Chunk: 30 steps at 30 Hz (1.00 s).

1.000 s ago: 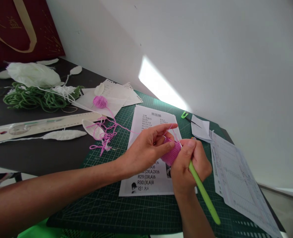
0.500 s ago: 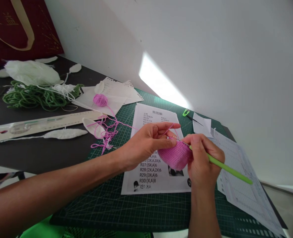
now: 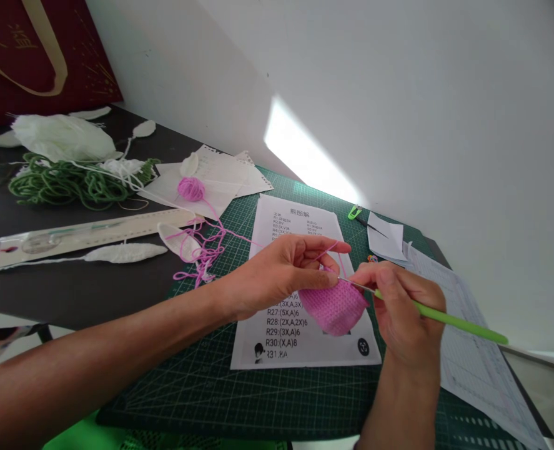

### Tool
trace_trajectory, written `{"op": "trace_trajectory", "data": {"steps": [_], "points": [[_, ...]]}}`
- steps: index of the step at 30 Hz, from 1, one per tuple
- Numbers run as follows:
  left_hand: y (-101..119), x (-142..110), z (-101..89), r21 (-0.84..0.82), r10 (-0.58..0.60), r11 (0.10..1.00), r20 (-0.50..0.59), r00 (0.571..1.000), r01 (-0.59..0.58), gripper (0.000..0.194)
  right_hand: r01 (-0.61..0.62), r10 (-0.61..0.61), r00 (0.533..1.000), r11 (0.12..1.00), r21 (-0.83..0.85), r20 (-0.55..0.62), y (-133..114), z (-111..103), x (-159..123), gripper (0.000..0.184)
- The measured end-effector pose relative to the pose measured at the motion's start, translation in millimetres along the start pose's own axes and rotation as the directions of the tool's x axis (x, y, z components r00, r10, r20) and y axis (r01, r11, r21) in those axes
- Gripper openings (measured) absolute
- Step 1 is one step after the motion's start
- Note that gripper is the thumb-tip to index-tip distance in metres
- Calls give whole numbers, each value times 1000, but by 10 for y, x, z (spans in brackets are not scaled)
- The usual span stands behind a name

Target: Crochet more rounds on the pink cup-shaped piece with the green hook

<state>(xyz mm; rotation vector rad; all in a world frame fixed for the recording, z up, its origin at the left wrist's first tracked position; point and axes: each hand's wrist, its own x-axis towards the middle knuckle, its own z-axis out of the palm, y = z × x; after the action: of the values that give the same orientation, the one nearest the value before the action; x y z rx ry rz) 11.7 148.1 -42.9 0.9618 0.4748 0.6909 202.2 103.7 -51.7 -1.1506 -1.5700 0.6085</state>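
Observation:
My left hand pinches a pink crocheted piece by its upper edge, and a pink strand runs over the outstretched index finger. My right hand grips a green-handled crochet hook; its metal tip touches the piece's rim. Both hands hover over a printed pattern sheet on a green cutting mat. The strand trails left through a loose tangle to a small pink yarn ball.
A ruler in clear packaging, white knitted leaves, green cord and a white bundle lie on the dark table at left. Green snips, paper slips and a chart sheet sit right. A white wall stands close behind.
My right hand has swung the hook handle from pointing down toward me to pointing out right. The pink piece has turned, now showing its broad side.

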Motion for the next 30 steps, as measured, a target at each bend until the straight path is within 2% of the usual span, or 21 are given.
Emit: {"op": "trace_trajectory", "data": {"steps": [5, 10, 16, 19, 21, 23, 25, 27, 30], "points": [[5, -8, 16, 23, 18, 1000, 13, 1000, -19, 35, -12, 8, 993, 1000, 25, 120, -36, -66, -21, 30], [9, -12, 23, 97, 43, 994, 14, 999, -44, 35, -4, 8, 984, 1000, -22, 180, -44, -115, -27, 30], [-20, -10, 4, 327, 142, 937, -24, 990, -126, 45, 65, -25, 985, 969, -237, 169, -91, -85, -11, 30], [-59, -10, 16, 534, 259, 827, -87, 962, -175, 45, 173, -112, 979, 904, -391, 172, -101, 29, 18, 29], [-97, -10, 38, 646, 339, 738, -106, 935, -195, 44, 266, -223, 964, 823, -502, 145, -80, 152, 34, 30], [-133, -8, 67, 692, 397, 691, -121, 910, -210, 42, 331, -353, 931, 717, -614, 89, -34, 294, 37, 32], [-154, -3, 97, 669, 427, 710, -157, 891, -222, 42, 301, -433, 901, 662, -686, -22, 25, 427, 28, 32], [-154, 6, 119, 576, 413, 785, -211, 886, -229, 44, 260, -492, 860, 650, -714, -136, 81, 530, 9, 28], [-133, 28, 123, 296, 308, 926, -226, 924, -237, 50, 231, -535, 809, 671, -705, -244, 135, 607, -26, 23]]}}
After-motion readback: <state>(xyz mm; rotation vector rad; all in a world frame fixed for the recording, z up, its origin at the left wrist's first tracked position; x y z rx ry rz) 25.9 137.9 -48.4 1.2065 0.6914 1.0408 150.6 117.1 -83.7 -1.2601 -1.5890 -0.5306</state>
